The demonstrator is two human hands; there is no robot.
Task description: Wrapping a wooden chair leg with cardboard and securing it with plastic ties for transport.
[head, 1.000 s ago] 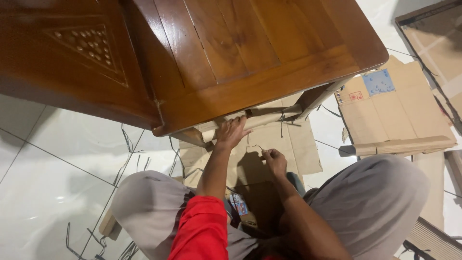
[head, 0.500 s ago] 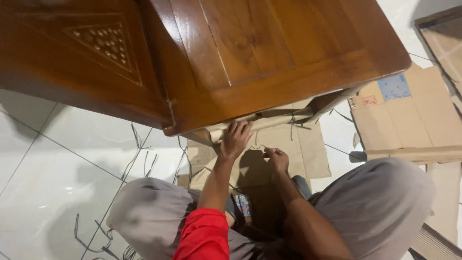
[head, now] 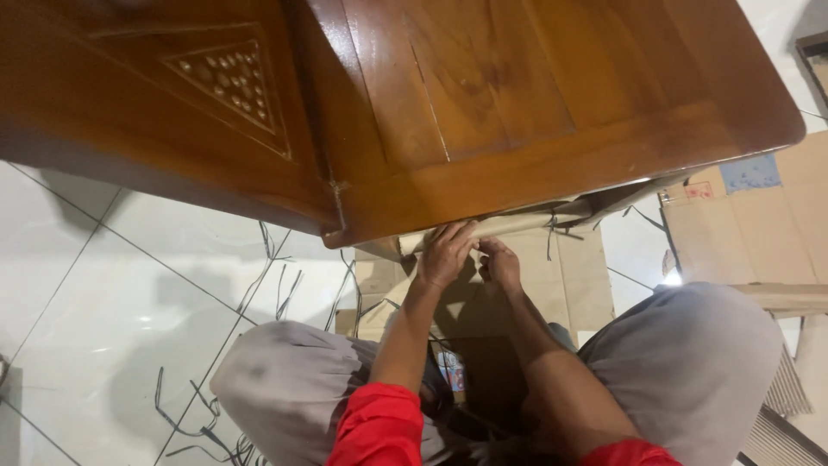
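So I'm sat cross-legged on the glossy white tiled floor with both hands up at the near edge of this glossy reddish-brown wooden panel, which has a carved triangle with little round studs on its left part. My left hand has its fingers laid flat and close together against a strip of tan cardboard wrapping that runs along under the panel's edge. My right hand is just beside it, touching the same strip, fingers curled in narrow. Can't tell if either hand is actually pinching the cardboard or just pressing on it, since the fingertips tuck under the wood.

The cardboard is matte and creased, and more flat brown cardboard sheets lie on the floor below my hands, between my knees in grey trousers. Thin dark plastic straps curl loose over the tiles to the left. A flattened cardboard box with a blue label lies off to the right, partly cut off by the frame. There's 1 small colourful object in my lap, too blurry to make out.
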